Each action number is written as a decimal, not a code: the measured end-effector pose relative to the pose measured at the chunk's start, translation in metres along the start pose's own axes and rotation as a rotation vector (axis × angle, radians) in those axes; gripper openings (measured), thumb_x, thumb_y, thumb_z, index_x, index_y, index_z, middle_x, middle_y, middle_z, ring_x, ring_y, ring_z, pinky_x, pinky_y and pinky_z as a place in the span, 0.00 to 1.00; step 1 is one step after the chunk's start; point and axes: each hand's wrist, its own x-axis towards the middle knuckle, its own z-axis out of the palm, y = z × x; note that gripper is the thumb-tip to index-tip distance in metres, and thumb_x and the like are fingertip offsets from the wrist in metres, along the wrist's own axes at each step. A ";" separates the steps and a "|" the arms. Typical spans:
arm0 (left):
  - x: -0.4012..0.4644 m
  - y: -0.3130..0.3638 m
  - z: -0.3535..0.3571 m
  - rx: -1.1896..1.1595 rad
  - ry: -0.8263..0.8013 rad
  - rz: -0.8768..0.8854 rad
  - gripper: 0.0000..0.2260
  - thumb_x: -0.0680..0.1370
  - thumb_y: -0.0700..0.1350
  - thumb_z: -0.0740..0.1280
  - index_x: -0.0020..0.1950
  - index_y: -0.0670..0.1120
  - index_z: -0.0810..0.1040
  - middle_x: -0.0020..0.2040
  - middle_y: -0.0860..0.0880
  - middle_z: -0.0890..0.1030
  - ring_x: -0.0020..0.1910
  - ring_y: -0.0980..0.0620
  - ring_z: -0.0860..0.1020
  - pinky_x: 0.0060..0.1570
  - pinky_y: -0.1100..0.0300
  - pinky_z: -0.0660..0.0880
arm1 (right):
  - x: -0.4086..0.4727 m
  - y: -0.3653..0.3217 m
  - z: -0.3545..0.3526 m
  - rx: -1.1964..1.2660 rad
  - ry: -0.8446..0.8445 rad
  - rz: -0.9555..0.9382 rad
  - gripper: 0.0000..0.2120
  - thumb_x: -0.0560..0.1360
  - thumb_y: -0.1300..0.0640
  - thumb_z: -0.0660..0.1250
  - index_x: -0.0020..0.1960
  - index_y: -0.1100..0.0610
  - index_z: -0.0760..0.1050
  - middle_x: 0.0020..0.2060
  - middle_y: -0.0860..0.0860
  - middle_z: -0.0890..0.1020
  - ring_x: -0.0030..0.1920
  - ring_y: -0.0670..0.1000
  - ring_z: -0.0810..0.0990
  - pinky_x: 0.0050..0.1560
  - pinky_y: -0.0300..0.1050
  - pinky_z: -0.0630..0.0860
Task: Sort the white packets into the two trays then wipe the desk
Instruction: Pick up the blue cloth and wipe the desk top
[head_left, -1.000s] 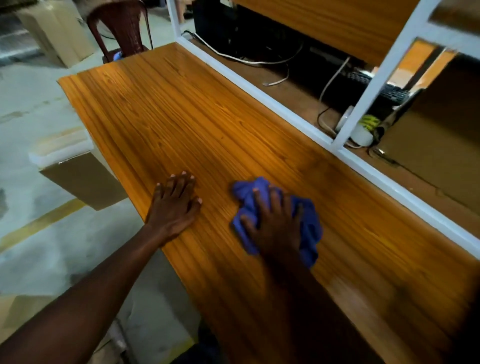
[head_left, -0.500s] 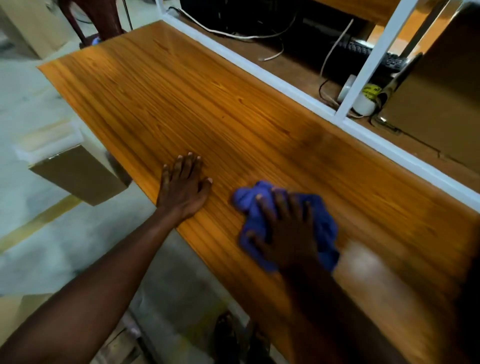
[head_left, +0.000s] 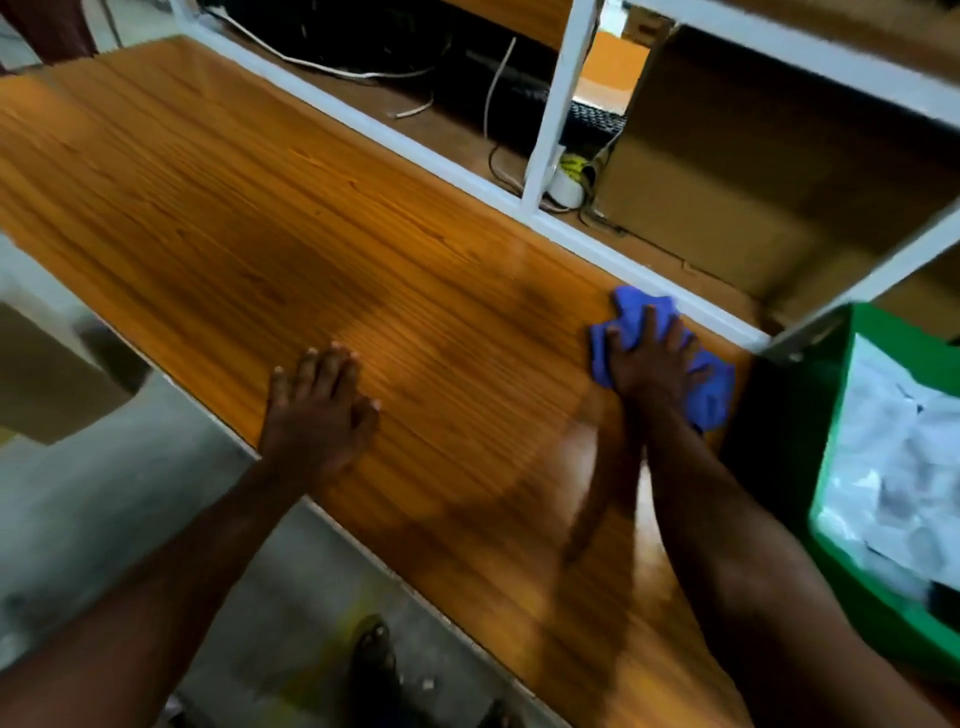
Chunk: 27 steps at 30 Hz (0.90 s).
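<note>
At three o'clock on the desk (head_left: 270, 218), hard against the white frame rail (head_left: 597, 244), we press the blue cloth (head_left: 711, 395) flat under our right hand (head_left: 652, 364). Its fingers lie spread and nearly straight over the bunched fabric, bearing down on it instead of gripping it. Our left hand (head_left: 317, 415) rests at six o'clock near the front edge, palm down, fingers straight and close together, holding nothing and steadying the body. A green tray (head_left: 826, 493) stands at four o'clock, just beside the cloth, with white packets (head_left: 893, 467) heaped inside; we judge the sorting finished and the wiping under way. We cannot see a second tray. The cloth appears soft, light and limp, so it will fold and slide readily on the smooth wood grain; we judge it best driven by broad palm pressure over its middle, with loose edges tucked under the fingers to stop them trailing.
</note>
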 end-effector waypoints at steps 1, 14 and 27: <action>-0.010 0.014 0.006 0.016 0.006 0.006 0.36 0.77 0.65 0.43 0.80 0.47 0.54 0.81 0.44 0.55 0.79 0.40 0.53 0.73 0.35 0.49 | 0.008 0.005 -0.004 0.036 0.016 0.088 0.33 0.79 0.32 0.50 0.81 0.44 0.53 0.81 0.56 0.53 0.80 0.64 0.47 0.73 0.75 0.43; -0.044 0.082 0.008 -0.001 -0.054 -0.157 0.35 0.77 0.63 0.45 0.81 0.48 0.51 0.81 0.45 0.52 0.80 0.42 0.49 0.75 0.37 0.45 | -0.292 0.067 0.014 -0.028 -0.109 -0.841 0.33 0.77 0.28 0.49 0.79 0.39 0.56 0.80 0.50 0.60 0.79 0.61 0.57 0.75 0.72 0.48; -0.046 0.087 0.010 0.035 -0.003 -0.082 0.31 0.82 0.60 0.52 0.81 0.48 0.51 0.81 0.44 0.53 0.80 0.41 0.50 0.75 0.38 0.46 | -0.263 0.070 0.008 -0.028 -0.028 -0.513 0.33 0.77 0.30 0.50 0.80 0.41 0.56 0.80 0.52 0.59 0.80 0.62 0.52 0.75 0.72 0.45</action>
